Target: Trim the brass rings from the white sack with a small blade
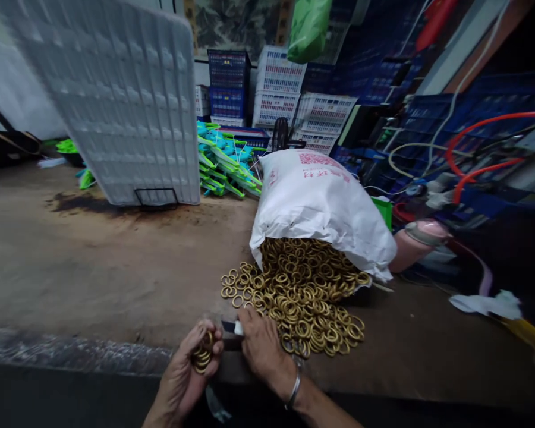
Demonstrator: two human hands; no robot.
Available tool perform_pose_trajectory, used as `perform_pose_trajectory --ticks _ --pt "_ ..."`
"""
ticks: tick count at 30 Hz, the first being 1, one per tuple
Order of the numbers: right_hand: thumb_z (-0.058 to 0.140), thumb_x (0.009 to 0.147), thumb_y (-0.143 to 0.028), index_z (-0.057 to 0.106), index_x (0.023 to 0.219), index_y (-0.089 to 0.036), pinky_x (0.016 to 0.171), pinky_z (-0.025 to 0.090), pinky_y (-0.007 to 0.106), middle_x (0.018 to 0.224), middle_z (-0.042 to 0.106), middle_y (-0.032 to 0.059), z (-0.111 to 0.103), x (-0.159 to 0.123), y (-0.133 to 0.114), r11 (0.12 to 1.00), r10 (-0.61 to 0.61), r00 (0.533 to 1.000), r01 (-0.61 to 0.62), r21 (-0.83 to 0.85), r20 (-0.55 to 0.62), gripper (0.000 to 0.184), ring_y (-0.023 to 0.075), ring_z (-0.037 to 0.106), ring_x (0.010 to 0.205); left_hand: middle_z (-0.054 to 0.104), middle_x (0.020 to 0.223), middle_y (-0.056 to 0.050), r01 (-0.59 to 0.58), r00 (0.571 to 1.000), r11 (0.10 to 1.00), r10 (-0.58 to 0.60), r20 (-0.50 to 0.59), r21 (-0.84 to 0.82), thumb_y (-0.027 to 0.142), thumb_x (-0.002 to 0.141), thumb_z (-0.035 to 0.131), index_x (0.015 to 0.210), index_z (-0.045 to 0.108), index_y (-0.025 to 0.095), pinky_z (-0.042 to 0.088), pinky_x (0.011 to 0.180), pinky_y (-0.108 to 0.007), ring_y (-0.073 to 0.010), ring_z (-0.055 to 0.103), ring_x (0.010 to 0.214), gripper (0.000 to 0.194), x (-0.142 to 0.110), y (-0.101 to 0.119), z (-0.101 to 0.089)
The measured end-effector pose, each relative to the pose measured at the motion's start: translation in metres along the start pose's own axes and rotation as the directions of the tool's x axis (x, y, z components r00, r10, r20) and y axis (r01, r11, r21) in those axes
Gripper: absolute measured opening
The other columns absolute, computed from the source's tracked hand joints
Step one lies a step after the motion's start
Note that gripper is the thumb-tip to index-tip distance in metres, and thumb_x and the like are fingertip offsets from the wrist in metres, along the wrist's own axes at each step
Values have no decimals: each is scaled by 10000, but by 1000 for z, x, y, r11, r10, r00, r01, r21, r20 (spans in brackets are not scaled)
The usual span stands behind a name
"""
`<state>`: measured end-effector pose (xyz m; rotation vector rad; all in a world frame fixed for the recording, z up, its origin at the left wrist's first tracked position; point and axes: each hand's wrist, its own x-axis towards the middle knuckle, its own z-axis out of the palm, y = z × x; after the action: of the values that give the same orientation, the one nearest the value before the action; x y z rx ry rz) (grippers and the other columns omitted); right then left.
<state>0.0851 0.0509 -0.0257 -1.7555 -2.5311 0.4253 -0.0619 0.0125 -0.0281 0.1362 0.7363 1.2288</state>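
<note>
Several gold-coloured metal rings [202, 355] lie in my left hand [185, 368], with the fingers curled around them. A bit of clear film seems to show at its fingertips. Close by on the right, my right hand [263, 348] pinches a small white-and-black piece [234, 327] that points toward the left hand; its exact kind is unclear. Just beyond the right hand spreads a heap of loose gold-coloured rings [303, 315]. They spill from the open mouth of a white woven sack [316, 196] lying on its side on the worn table [116, 267].
A ribbed, translucent plastic panel [129, 107] stands upright on a wire stand at the left. Bright green and blue plastic parts [227, 160] are piled behind it. Stacked crates [279, 77] line the back. A pink bottle [419, 241] leans right of the sack, near red hoses [455, 154].
</note>
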Motion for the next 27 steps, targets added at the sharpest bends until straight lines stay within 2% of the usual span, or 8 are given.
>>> perform_pose_trajectory --ticks 3,7,11,14,18,23,27 --pt "365 714 28 522 1032 -195 686 358 291 1018 578 75 4 -3 4 1000 15 1000 -15 9 3 419 192 547 812 573 734 -19 -34 999 999 35 -19 17 259 668 696 720 576 146 327 389 -137 -87 514 574 173 3 -3 0" --pt "373 684 30 502 1080 -181 731 356 289 1044 575 84 7 -5 11 999 7 1000 -6 52 -29 467 197 535 888 561 683 -4 -44 996 991 54 -71 126 264 693 680 691 536 142 328 373 -130 -80 513 551 189 7 -9 4" --pt "372 664 27 491 1100 -185 741 359 294 1042 575 73 7 -7 18 995 9 1000 -7 103 -25 500 201 529 910 555 666 0 -25 997 978 39 -65 205 250 705 666 717 541 133 326 358 -124 -65 493 514 171 11 -15 13" --pt "378 639 21 491 1103 -187 750 355 293 1058 569 66 8 -10 22 989 -7 1000 11 147 -25 521 201 524 915 557 660 8 -16 997 984 29 -70 177 224 702 664 787 565 140 332 361 -126 -67 505 509 156 13 -18 17" --pt "370 638 30 475 1135 -207 758 352 306 1094 554 61 10 -16 24 989 -36 998 42 139 -45 561 206 524 907 582 660 -5 5 991 994 9 -133 107 244 706 664 802 586 140 365 383 -142 -89 543 530 162 14 -20 14" --pt "362 667 43 510 1065 -202 688 361 315 1010 571 74 9 -18 20 997 -40 995 45 55 -93 490 214 543 803 606 675 -30 15 986 999 -7 -164 51 238 721 651 675 567 134 410 400 -177 -118 559 557 141 15 -17 8" --pt "348 684 51 510 1037 -185 653 367 305 995 569 96 12 -18 18 998 -52 992 56 26 -116 454 214 555 783 582 612 -25 33 969 999 -23 -246 35 171 740 612 591 529 126 376 358 -162 -98 524 485 177 14 -15 16"
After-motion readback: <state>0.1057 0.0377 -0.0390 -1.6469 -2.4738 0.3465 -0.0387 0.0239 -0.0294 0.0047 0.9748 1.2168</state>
